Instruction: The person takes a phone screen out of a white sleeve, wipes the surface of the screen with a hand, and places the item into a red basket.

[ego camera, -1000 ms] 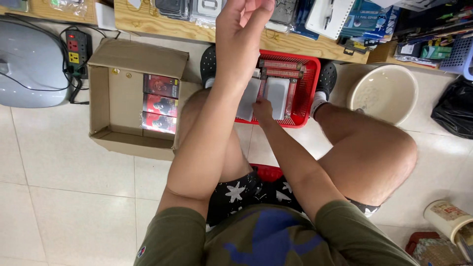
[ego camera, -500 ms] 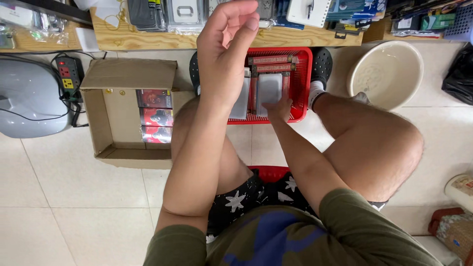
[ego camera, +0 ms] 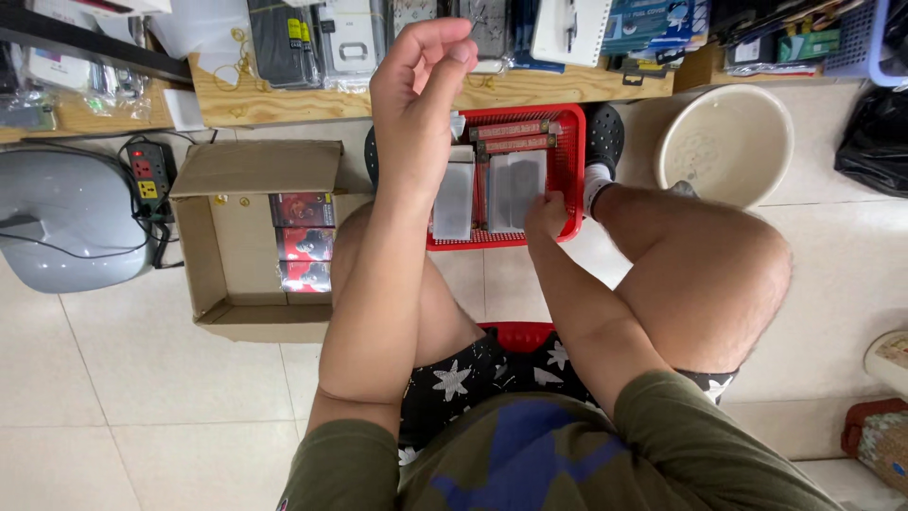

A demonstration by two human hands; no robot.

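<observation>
Your left hand [ego camera: 426,90] is up high in the upper middle of the frame, fingers curled in with thumb and fingertips pinched together; whether anything sits between them, you cannot tell. Your right hand [ego camera: 546,216] is down at the near edge of the red basket [ego camera: 570,170], fingers closed on a flat grey packet [ego camera: 518,185] standing among others. Just left, a pale packet [ego camera: 454,201] leans by your left forearm. Left of centre, the open cardboard box [ego camera: 222,274] holds a stack of red-and-black packages [ego camera: 305,242] against its right wall. A cream bucket [ego camera: 724,142] sits upper right, a grey appliance [ego camera: 61,222] far left. Bare tile lies open at lower left.
</observation>
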